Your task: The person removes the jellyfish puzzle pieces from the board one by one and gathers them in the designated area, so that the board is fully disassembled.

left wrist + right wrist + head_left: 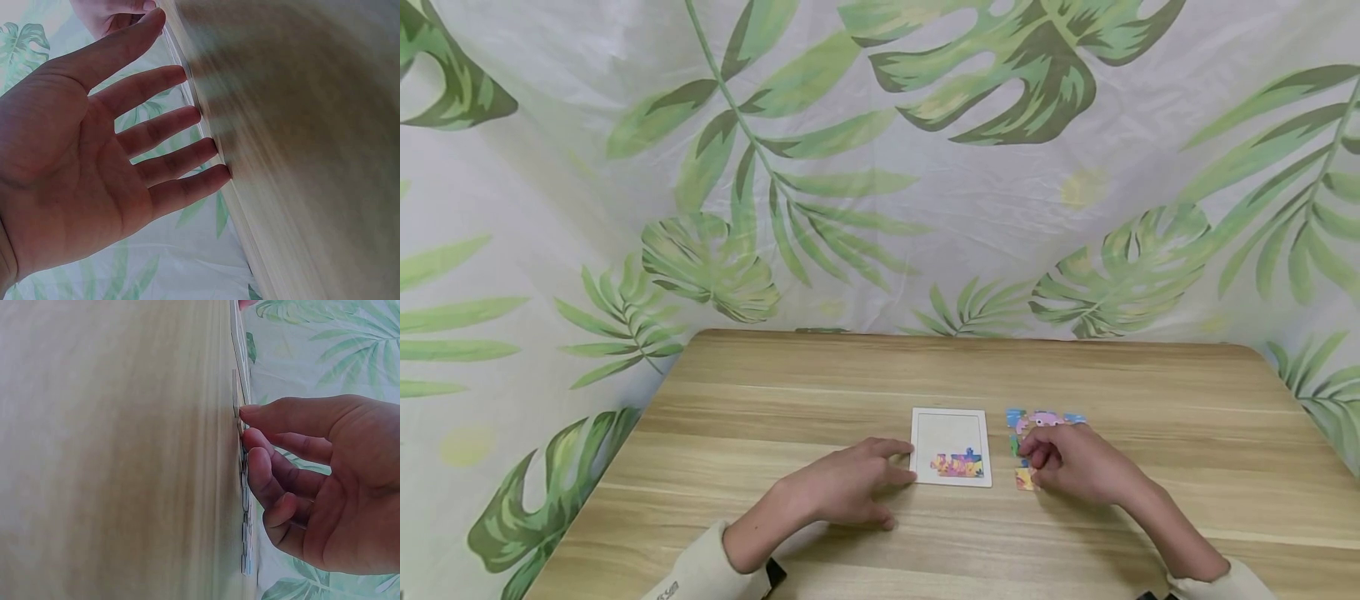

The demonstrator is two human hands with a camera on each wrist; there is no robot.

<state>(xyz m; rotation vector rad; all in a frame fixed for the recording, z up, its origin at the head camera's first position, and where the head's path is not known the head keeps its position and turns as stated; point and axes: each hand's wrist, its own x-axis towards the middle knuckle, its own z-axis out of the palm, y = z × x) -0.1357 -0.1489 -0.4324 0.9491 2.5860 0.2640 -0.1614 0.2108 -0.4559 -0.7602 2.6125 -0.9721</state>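
Observation:
A white puzzle board point(950, 427) with a thin inner outline lies on the table. Several joined jigsaw pieces point(958, 465) show pink, yellow and blue along its lower right. Fingers extended, my left hand point(861, 483) rests fingertips at the board's left edge; its palm shows in the left wrist view. Right of the board is a group of loose puzzle pieces point(1045, 418), partly covered by my right hand point(1071, 462). Its fingers are bent, thumb and index fingertips right by a yellow puzzle piece point(1024, 478). I cannot tell whether they pinch it.
The wooden table point(760, 392) spreads around the board and pieces. Behind it hangs a pale cloth point(865, 208) printed with green leaves, which also covers the left side. Beige sleeves point(707, 571) reach in from the bottom.

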